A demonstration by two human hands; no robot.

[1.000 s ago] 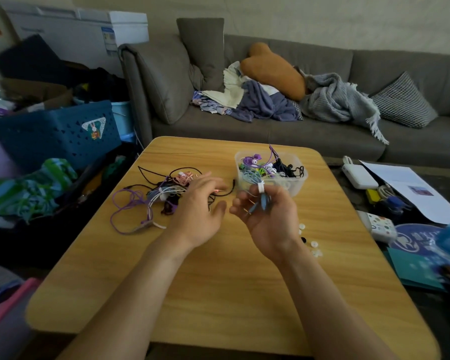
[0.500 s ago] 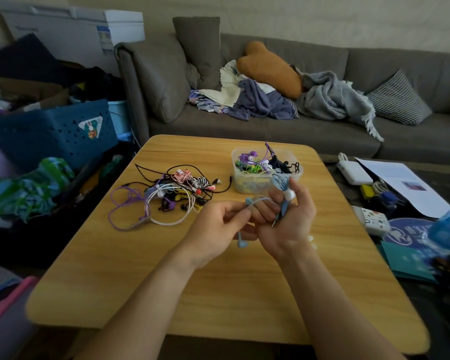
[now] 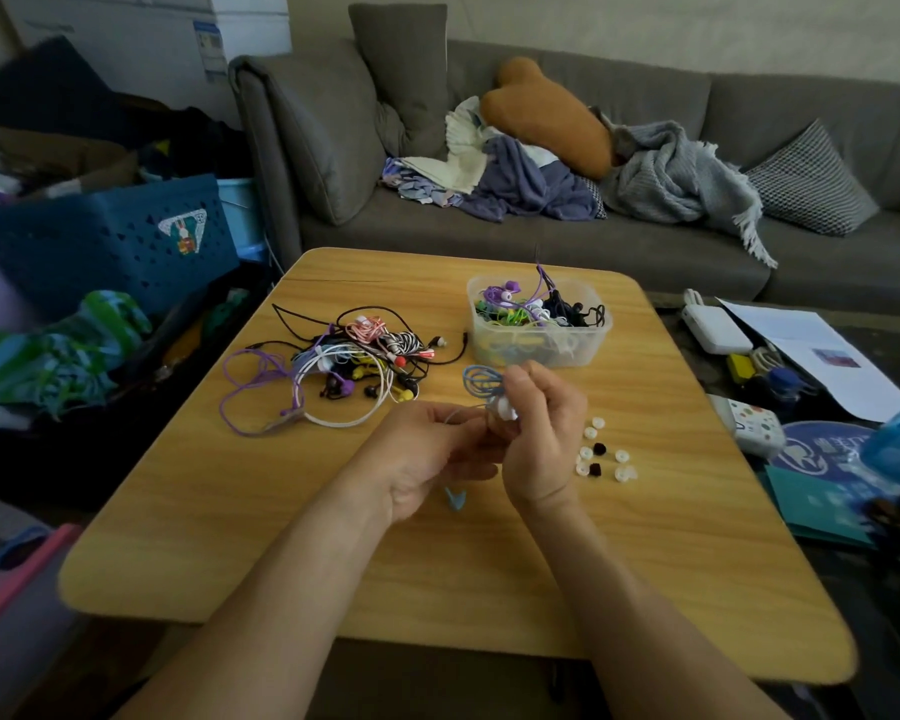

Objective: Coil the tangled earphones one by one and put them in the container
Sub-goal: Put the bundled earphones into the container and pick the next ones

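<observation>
Since a moment ago, both hands dropped nearer the worktop, just before the container.
Right hand grips the blue earphone coil; left hand pinches its tail. Best wrap snugly.

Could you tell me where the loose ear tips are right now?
In the head view, the ear tips lie scattered on the table, just right of the right hand.

two hands work over one wooden table. one clear plastic container holds coiled earphones, too tangled to count. one loose pile of earphones lies beside it. one blue coil sits in the right hand. about nine small ear tips lie scattered, two of them dark.
</observation>
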